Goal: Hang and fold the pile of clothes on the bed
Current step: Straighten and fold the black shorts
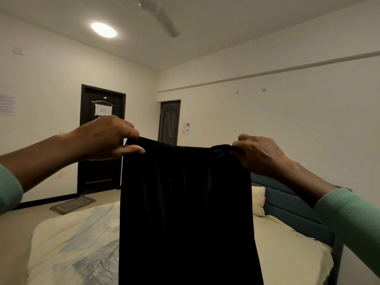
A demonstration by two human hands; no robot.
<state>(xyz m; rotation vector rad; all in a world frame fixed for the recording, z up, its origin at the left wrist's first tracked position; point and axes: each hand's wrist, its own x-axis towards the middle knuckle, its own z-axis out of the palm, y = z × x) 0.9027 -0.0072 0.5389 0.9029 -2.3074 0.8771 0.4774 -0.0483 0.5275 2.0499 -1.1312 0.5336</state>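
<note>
— What is the room showing?
— White walls (287, 120) are enclosing a pale bed (287, 243); two dark doors (98, 177) are standing beyond it.
— And the garment (185, 212)?
— It is hanging above the bed, stretched between the hands: the left hand (104, 138) is pinching one top corner, the right hand (259, 155) is gripping the other.

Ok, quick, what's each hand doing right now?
Left hand: grips one top corner of the black garment.
Right hand: grips the other top corner.
</note>
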